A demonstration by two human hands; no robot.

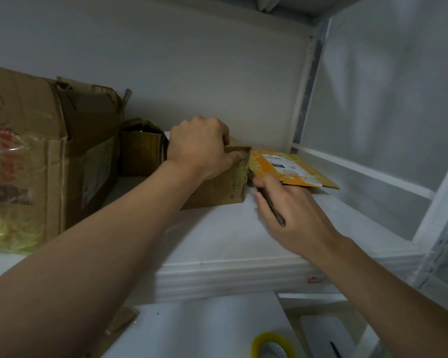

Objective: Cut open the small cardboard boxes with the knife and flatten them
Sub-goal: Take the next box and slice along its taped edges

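A small brown cardboard box stands on the white shelf. My left hand grips its top edge from above, thumb on the near face. My right hand holds a dark knife like a pen, its tip at the box's right corner edge. Behind the box lies a flattened orange and white carton with a label. Another small brown box stands open further left at the back.
A large open cardboard box with plastic wrap in front fills the shelf's left side. The shelf post and side rail bound the right. Below lie a yellow tape roll and a cardboard scrap.
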